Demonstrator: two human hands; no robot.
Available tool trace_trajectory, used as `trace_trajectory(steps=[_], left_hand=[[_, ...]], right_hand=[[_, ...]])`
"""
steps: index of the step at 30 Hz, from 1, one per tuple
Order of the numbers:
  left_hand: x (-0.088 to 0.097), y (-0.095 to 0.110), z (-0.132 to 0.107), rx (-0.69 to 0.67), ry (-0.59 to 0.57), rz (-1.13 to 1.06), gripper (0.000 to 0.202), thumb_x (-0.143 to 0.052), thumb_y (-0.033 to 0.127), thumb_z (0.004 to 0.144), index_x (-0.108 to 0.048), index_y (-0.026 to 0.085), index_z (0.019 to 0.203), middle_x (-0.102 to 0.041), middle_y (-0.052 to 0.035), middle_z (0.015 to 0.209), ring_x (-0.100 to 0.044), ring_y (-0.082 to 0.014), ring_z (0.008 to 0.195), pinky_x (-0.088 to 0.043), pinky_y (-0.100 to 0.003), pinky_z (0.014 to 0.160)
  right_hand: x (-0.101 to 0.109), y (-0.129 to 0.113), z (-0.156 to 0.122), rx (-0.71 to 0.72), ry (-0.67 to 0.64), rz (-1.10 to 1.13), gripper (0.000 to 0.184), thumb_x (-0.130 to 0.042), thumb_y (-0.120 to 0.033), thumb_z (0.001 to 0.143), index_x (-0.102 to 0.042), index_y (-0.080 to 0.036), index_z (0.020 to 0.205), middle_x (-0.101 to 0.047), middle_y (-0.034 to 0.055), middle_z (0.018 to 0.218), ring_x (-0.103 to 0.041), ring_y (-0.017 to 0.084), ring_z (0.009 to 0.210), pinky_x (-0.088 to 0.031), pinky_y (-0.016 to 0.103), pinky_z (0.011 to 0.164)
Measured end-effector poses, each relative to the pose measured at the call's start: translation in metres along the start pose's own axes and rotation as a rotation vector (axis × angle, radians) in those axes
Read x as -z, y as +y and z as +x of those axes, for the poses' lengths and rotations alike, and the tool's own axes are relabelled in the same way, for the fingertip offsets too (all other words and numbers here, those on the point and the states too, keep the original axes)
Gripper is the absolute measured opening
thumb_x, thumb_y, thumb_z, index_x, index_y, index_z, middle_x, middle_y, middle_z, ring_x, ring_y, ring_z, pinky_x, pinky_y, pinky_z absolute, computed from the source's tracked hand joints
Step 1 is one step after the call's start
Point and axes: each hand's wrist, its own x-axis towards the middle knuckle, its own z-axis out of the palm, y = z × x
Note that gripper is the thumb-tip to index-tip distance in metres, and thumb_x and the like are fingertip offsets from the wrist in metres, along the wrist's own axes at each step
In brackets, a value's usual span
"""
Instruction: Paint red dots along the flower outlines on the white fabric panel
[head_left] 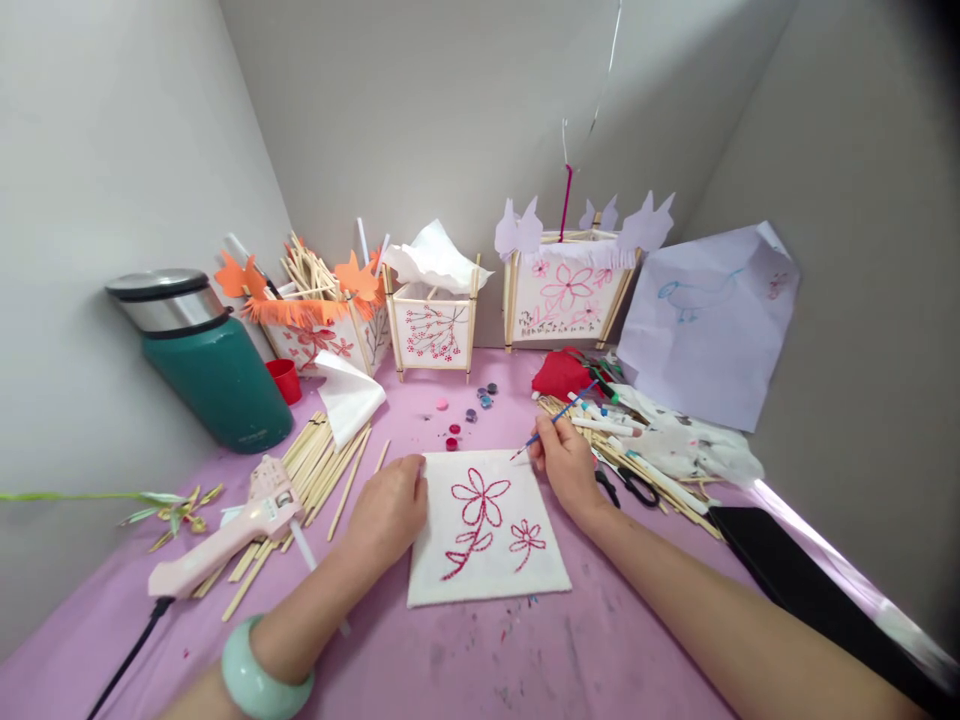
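A white square panel [499, 560] lies flat in front of me, with two flowers drawn on it in dark pink dashes. My left hand [388, 508] has its fingers curled at the panel's upper left edge, gripping it there. Between the fingers of my right hand [564, 462] is a thin blue paintbrush [571, 404]. Its reddish tip points down and left, just over the panel's upper right edge. Past the far edge sit small red paint pots [452, 443] and several dark blue paint pots [471, 415].
On the left are a pink glue gun [225, 540], bamboo sticks [330, 465] and a green bottle [214, 370]. Decorated lanterns [433, 335] stand along the back. At right lie black scissors [639, 487], more sticks, crumpled plastic [686, 450] and a black flat object [795, 570].
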Motion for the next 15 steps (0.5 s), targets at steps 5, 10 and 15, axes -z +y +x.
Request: trace_trajectory(steps=[5,10,15], left_hand=[[0.001,-0.004,-0.002,0.032,0.003,-0.098,0.032,-0.041,0.021,0.086,-0.060,0.015,0.110,-0.068,-0.0075,0.086,-0.062,-0.0213,0.080,-0.041,-0.030,0.071],[0.001,-0.009,-0.003,0.007,-0.018,-0.124,0.031,-0.043,0.022,0.085,-0.060,0.015,0.109,-0.068,-0.0070,0.087,-0.062,-0.0210,0.081,-0.041,-0.030,0.073],[0.000,-0.009,-0.003,-0.010,-0.017,-0.104,0.031,-0.042,0.022,0.085,-0.060,0.014,0.109,-0.067,-0.0079,0.090,-0.061,-0.0217,0.082,-0.042,-0.032,0.074]], right_hand=[[0.003,0.001,-0.001,0.025,0.009,0.019,0.037,-0.046,-0.051,0.087,-0.048,-0.020,0.067,-0.051,-0.0054,0.048,-0.041,0.007,0.037,-0.032,0.020,0.037],[0.004,0.000,-0.010,0.105,-0.048,-0.019,0.032,-0.042,-0.046,0.090,-0.053,-0.019,0.078,-0.052,-0.0053,0.052,-0.043,0.008,0.041,-0.036,0.022,0.044],[0.005,-0.001,-0.016,0.222,-0.097,-0.101,0.031,-0.039,-0.042,0.093,-0.054,-0.019,0.078,-0.052,-0.0042,0.058,-0.047,0.009,0.047,-0.039,0.023,0.052]])
